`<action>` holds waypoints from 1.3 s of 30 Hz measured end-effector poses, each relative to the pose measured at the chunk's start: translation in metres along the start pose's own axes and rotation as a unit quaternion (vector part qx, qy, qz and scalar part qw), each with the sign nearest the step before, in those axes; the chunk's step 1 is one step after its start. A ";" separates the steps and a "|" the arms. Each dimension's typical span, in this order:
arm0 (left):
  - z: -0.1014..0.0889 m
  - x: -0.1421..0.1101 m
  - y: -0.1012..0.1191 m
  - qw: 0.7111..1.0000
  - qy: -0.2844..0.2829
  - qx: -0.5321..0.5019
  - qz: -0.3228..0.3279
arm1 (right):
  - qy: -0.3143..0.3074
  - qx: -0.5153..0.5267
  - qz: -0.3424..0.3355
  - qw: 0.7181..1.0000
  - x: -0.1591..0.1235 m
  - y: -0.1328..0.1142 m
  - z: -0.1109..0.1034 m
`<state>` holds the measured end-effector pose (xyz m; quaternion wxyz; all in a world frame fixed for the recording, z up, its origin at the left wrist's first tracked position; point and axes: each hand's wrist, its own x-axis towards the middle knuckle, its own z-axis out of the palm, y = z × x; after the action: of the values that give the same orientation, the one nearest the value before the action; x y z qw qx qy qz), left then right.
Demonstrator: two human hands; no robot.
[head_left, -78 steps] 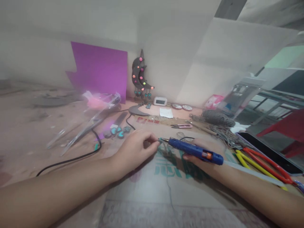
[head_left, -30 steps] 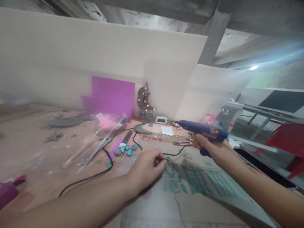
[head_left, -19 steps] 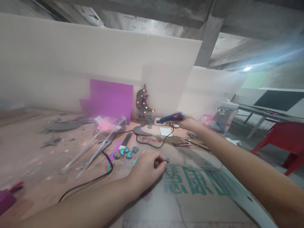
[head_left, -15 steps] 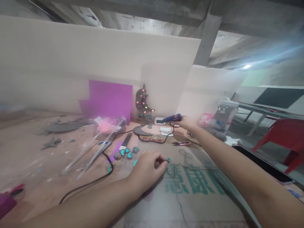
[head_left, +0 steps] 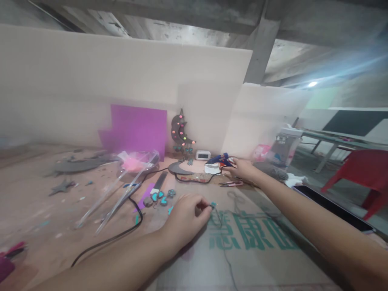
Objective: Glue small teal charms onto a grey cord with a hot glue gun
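Note:
My left hand (head_left: 189,212) rests low over the board, thumb and forefinger pinched on a small teal piece (head_left: 213,205). A thin grey string (head_left: 228,258) trails from near it across the board. My right hand (head_left: 245,171) reaches farther back, fingers apart, right beside a blue glue gun (head_left: 220,159) that lies by a white paper (head_left: 212,168). Just in front of that hand are small thread snips (head_left: 232,184). Left of my left hand lie several teal heart pieces (head_left: 163,200) and a small grey flower (head_left: 171,193).
A decorated grey moon (head_left: 178,131) hangs against the back panel beside a purple sheet (head_left: 139,129). A small digital clock (head_left: 203,155) stands behind the glue gun. Clear glue sticks (head_left: 117,210) and a black cord (head_left: 106,239) lie left; a phone (head_left: 332,208) and bottle (head_left: 283,149) are right.
My right hand has lowered the glue gun to the table and let go of it, its fingers now spread beside it. My left hand keeps its pinch in nearly the same place.

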<state>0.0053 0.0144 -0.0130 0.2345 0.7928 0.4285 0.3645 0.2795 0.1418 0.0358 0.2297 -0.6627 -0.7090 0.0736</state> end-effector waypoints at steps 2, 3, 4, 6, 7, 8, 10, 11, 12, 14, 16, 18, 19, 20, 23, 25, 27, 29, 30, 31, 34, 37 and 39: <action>0.000 0.000 -0.001 1.000 0.000 -0.004 -0.003 | 0.027 -0.004 -0.040 0.999 -0.022 -0.005 -0.004; 0.001 0.000 -0.001 1.000 0.002 -0.006 -0.004 | 0.031 0.001 -0.060 0.998 -0.034 -0.010 -0.004; 0.000 0.000 0.000 1.000 0.004 -0.008 -0.005 | 0.033 0.009 -0.077 0.996 -0.046 -0.016 -0.004; -0.001 -0.001 0.001 1.000 0.019 -0.011 -0.005 | 0.021 0.037 -0.106 0.993 -0.068 -0.033 -0.001; -0.002 -0.001 0.002 0.999 0.033 -0.011 0.000 | 0.007 0.065 -0.121 0.991 -0.079 -0.042 0.001; -0.004 -0.002 0.002 0.999 0.050 -0.009 0.009 | -0.008 0.136 -0.135 0.981 -0.089 -0.051 0.004; -0.007 -0.003 0.003 0.996 0.084 0.006 0.035 | -0.061 0.259 -0.113 0.957 -0.108 -0.067 0.013; -0.008 -0.003 0.003 0.994 0.092 0.017 0.050 | -0.092 0.321 -0.085 0.939 -0.116 -0.073 0.017; -0.009 -0.003 0.003 0.994 0.093 0.028 0.057 | -0.120 0.371 -0.059 0.919 -0.123 -0.077 0.022; -0.010 -0.002 0.001 0.994 0.087 0.042 0.054 | -0.170 0.430 -0.019 0.887 -0.135 -0.081 0.031; -0.010 0.000 0.000 0.995 0.078 0.046 0.037 | -0.206 0.447 -0.008 0.871 -0.142 -0.080 0.037; -0.009 0.002 -0.001 0.996 0.070 0.046 0.024 | -0.221 0.444 -0.004 0.868 -0.144 -0.078 0.040; -0.009 0.002 -0.002 0.997 0.066 0.046 0.021 | -0.219 0.440 0.000 0.871 -0.144 -0.077 0.041; -0.008 0.003 -0.002 0.997 0.062 0.047 0.020 | -0.214 0.434 0.004 0.875 -0.144 -0.077 0.041; -0.008 0.002 -0.004 0.997 0.053 0.052 0.016 | -0.183 0.413 -0.004 0.892 -0.142 -0.077 0.042; -0.008 0.002 -0.004 0.997 0.050 0.052 0.010 | -0.151 0.389 -0.034 0.908 -0.141 -0.075 0.042; -0.008 0.002 -0.004 0.998 0.046 0.048 0.007 | -0.112 0.357 -0.063 0.925 -0.140 -0.074 0.042; -0.009 0.003 -0.004 0.998 0.042 0.045 0.007 | -0.097 0.342 -0.066 0.932 -0.139 -0.073 0.041; -0.009 0.003 -0.004 0.998 0.040 0.044 0.008 | -0.104 0.347 -0.056 0.930 -0.140 -0.073 0.040; -0.009 0.003 -0.004 0.998 0.039 0.044 0.008 | -0.119 0.359 -0.040 0.925 -0.140 -0.074 0.039; -0.010 0.002 -0.004 0.998 0.041 0.048 0.009 | -0.183 0.415 0.013 0.891 -0.144 -0.079 0.035; -0.010 0.001 -0.004 0.998 0.043 0.050 0.014 | -0.227 0.487 0.055 0.841 -0.148 -0.083 0.034; -0.009 0.002 -0.004 0.998 0.044 0.051 0.021 | -0.238 0.533 0.065 0.809 -0.149 -0.083 0.036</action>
<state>-0.0035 0.0183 -0.0091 0.1671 0.7955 0.4400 0.3816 0.1915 -0.0052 0.0039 0.3658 -0.4419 -0.5463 0.6103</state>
